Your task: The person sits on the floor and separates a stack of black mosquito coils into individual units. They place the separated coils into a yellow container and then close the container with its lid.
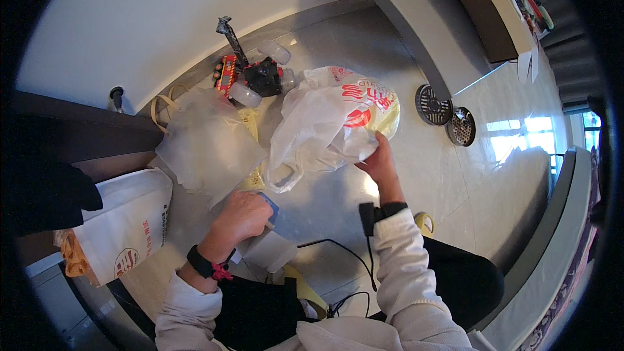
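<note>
A white plastic carrier bag (312, 120) with red print bulges over the floor in front of me. My right hand (380, 164) grips its lower right edge, thumb on the outside. Nearer to me, my left hand (244, 213) is closed, knuckles up. A small blue flat-sided thing (270, 207) shows at its fingers, mostly covered by the hand. Just below that stands a small white box (270, 250). Left of the carrier bag lies a translucent whitish plastic bag (211, 146), close beyond my left hand.
By the wall are clear plastic containers (245, 95), a black-wrapped bundle (263, 78) and a red box (226, 77). A white paper bag (130, 227) stands at left. Two round dark slotted trays (433, 104) lie beside the desk (416, 32). A black cable (338, 244) crosses the floor.
</note>
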Demonstrator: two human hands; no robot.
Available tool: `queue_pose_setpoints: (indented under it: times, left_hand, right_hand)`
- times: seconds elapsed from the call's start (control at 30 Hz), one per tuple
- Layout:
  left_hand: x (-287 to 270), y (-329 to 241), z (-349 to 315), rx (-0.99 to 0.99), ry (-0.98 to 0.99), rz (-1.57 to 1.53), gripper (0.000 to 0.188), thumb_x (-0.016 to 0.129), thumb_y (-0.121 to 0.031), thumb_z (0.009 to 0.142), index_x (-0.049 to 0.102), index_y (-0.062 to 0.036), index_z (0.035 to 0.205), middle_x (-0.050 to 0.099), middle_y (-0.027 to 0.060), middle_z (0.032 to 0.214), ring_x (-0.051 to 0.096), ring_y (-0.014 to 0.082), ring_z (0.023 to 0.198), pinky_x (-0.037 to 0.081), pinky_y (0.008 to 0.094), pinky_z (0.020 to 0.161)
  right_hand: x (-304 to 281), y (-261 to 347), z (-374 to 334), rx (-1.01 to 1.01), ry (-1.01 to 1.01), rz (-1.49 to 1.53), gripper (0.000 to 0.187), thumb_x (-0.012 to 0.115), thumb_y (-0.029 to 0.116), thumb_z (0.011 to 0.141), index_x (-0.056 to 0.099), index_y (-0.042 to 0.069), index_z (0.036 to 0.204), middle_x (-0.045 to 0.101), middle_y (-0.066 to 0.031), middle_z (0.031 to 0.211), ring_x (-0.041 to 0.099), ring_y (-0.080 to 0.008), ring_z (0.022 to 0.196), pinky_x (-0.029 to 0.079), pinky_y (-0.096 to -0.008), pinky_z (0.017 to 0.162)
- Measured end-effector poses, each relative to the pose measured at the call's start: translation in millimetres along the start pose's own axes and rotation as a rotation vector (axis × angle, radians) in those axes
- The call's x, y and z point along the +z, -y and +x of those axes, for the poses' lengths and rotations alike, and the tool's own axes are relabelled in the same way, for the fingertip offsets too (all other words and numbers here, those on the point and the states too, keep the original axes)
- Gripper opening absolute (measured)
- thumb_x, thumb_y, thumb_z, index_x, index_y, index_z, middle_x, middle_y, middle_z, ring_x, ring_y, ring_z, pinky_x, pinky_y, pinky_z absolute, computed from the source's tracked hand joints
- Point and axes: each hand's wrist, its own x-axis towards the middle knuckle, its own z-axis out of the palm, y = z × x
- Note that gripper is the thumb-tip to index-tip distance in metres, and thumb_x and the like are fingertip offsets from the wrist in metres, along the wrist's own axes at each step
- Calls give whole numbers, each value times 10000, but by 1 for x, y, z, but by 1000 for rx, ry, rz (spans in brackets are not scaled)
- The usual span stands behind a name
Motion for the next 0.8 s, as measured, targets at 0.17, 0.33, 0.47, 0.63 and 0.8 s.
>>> queue_pose_setpoints:
  times: [0.17,0.33,0.47,0.63,0.8]
  left_hand:
    - [-3,-6,3,-11,20,-34,193,541,-108,617,668,-142,759,600,84,778,565,278,814,408,401,719]
    - [-11,-14,4,-16,24,-44,211,542,-130,628,670,-158,793,593,61,817,551,255,848,393,392,763]
    - [-23,-25,4,-87,40,-57,202,557,-154,649,658,-139,824,586,55,860,544,250,881,408,388,782]
    - [-34,-39,7,-109,-73,-42,147,537,-141,661,644,-124,760,577,68,818,560,252,842,421,382,718]
    - [-39,-46,20,-113,-125,-71,135,544,-132,664,625,-110,769,575,67,829,563,255,832,428,385,715]
  right_hand:
    - [-92,53,2,-211,-271,-8,233,486,329,820,549,107,798,625,-46,766,584,-148,647,419,-259,517]
    - [-158,98,50,-474,-606,-401,350,535,146,773,509,144,1122,578,-40,765,573,-143,609,416,-268,442]
    - [-171,127,93,-535,-932,-1276,507,541,119,723,456,153,1222,608,-105,893,612,-191,703,472,-331,532]
    - [-163,139,108,-526,-856,-1449,477,497,142,718,495,173,1193,619,-143,995,556,-336,984,437,-411,815]
    - [-157,146,100,-622,-843,-1479,340,485,93,724,562,102,1054,588,-193,993,565,-359,912,460,-442,748]
